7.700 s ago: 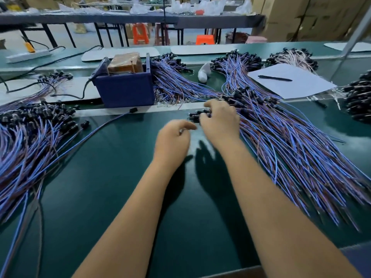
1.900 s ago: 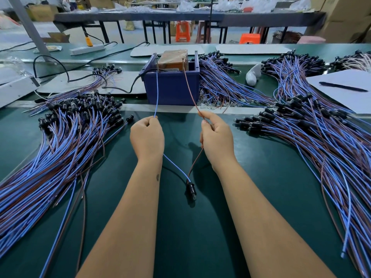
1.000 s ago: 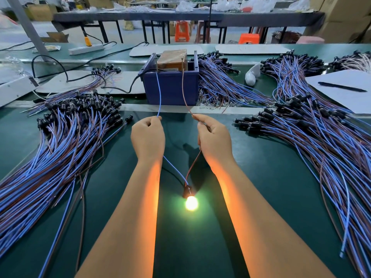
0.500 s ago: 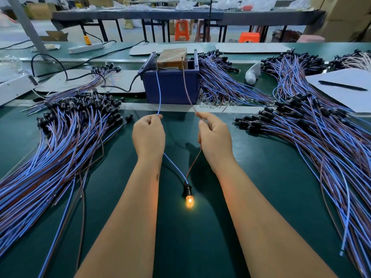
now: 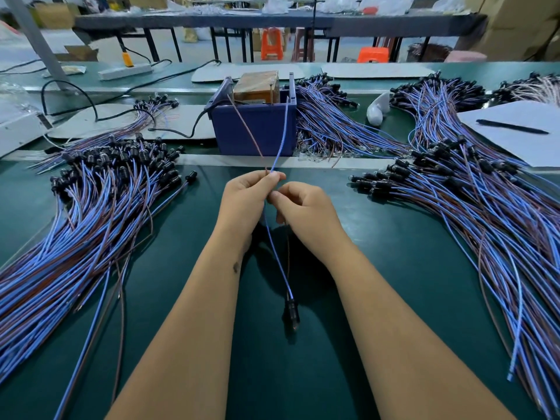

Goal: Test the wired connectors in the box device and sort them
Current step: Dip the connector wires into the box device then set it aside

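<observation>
Pinching both leads together, left hand [image 5: 242, 201] grips blue wire [image 5: 280, 144] and brown wire [image 5: 247, 131] w/ fingertips; right hand [image 5: 306, 210] curls touching it, pinching same pair just below. Lead ends reach up into box [image 5: 254, 128] at bench's far edge, mid. Connector [image 5: 291, 310] lies dark on mat near front edge, btwn forearms. Risk: yanking could tip box or snag tested pile [image 5: 100, 189] at left; mis-sorting into right pile [image 5: 454, 189] also poss.
</observation>
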### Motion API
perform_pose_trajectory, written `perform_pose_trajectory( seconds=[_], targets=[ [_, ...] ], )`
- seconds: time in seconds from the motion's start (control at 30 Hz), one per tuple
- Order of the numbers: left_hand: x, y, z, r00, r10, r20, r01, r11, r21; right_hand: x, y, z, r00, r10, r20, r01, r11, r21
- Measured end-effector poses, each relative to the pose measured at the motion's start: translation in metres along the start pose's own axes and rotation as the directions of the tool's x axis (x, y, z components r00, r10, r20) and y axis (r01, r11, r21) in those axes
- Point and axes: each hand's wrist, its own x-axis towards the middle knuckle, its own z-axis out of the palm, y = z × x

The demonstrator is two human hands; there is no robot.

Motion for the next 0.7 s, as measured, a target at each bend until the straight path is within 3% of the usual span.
perform_pose_trajectory(
  seconds=[0.17,0.23,0.37,0.43,0.5,0.57,0.63,0.7],
  targets=[
    [0.005,0.006,-0.006,0.994,-0.075,-0.085,0.050,0.962,-0.267,-0.001,-0.001,-0.008,0.988,0.059,0.144,-0.055,0.998,-0.028],
    [0.005,0.010,-0.010,0.991,-0.099,-0.085,0.054,0.905,-0.422,0.001,-0.001,-0.012,0.987,0.090,0.130,-0.082,0.995,-0.063],
    [0.006,0.015,-0.022,0.981,-0.192,-0.018,0.134,0.746,-0.652,0.002,-0.004,-0.019,0.984,0.073,-0.162,-0.089,0.992,-0.088],
    [0.008,0.015,-0.025,0.965,-0.264,0.007,0.189,0.672,-0.716,0.000,-0.008,-0.021,0.957,0.076,-0.279,-0.078,0.997,0.004],
    [0.008,0.013,-0.023,0.947,-0.321,0.012,0.235,0.669,-0.705,0.000,-0.013,-0.022,0.937,0.120,-0.328,-0.047,0.974,0.222],
    [0.008,0.010,-0.019,0.949,-0.315,-0.009,0.245,0.753,-0.611,0.001,-0.016,-0.024,0.916,0.155,-0.369,0.011,0.912,0.410],
    [0.008,0.007,-0.012,0.974,-0.218,-0.055,0.174,0.885,-0.432,0.002,-0.016,-0.028,0.890,0.166,-0.424,0.043,0.896,0.442],
    [0.006,0.003,-0.005,0.994,-0.023,-0.107,0.006,0.987,-0.158,0.005,-0.013,-0.033,0.870,0.175,-0.460,0.042,0.904,0.425]
  ],
)
